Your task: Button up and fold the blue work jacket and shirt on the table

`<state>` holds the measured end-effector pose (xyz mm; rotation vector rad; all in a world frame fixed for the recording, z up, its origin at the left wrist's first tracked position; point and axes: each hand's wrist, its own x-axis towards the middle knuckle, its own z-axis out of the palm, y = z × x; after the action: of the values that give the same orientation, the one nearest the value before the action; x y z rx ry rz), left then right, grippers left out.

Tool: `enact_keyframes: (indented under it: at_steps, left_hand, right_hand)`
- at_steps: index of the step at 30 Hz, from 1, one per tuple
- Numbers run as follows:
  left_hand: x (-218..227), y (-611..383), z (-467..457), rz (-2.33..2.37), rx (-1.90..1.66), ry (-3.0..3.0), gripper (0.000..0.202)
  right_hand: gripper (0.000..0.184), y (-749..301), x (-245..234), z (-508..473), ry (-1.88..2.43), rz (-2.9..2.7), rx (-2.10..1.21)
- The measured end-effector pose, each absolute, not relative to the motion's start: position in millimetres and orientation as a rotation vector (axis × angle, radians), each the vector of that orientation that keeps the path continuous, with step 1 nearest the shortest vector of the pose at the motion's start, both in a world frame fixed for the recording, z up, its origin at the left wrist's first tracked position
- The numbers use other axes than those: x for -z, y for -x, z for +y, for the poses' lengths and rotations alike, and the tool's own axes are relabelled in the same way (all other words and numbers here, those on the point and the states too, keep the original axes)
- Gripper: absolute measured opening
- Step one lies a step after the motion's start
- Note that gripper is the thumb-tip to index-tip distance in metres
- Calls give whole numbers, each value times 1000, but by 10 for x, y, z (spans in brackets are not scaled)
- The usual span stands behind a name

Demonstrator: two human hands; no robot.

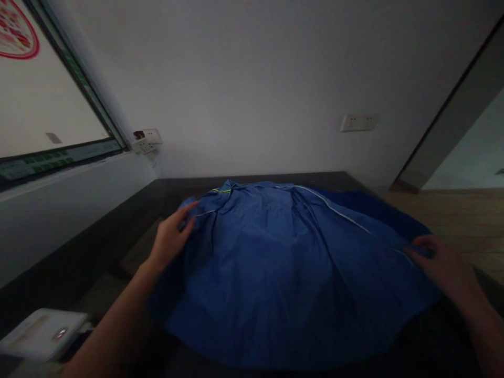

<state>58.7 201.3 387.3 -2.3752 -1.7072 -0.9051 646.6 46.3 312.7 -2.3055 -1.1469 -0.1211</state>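
Note:
A blue jacket (268, 262) with pale piping and a short yellow-green stripe lies spread over a dark table, its lower edge toward me. My left hand (173, 231) pinches its cloth at the left side, near the stripe. On the right, my right hand (443, 262) has its thumb and fingers closed on the other side of the jacket, by a piece of piping. A darker blue part of the cloth shows behind that side. Folds run down the jacket's middle. The picture is dim, and the right hand is slightly blurred.
The dark table (326, 181) meets a white wall with a socket plate (359, 122). More sockets (147, 140) are in the left corner beneath a window. A white device (43, 333) rests at lower left, near my left forearm. Wooden flooring (460, 218) shows at right.

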Motion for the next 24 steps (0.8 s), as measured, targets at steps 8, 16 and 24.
enact_keyframes:
  at_steps: [8, 16, 24]
  left_hand:
    - [-3212, -1912, 938, -134, 339, 3027, 35]
    - [-3163, -1447, 748, -505, 218, 3219, 43]
    - [-2844, -545, 977, -1301, 38, 3064, 58]
  right_hand:
    - [24, -4648, -3721, 454, 1600, -1808, -418]
    - [42, -3863, -3188, 318, 1293, -2207, -988]
    - [33, -3994, -3324, 228, 1236, -2135, -1130]
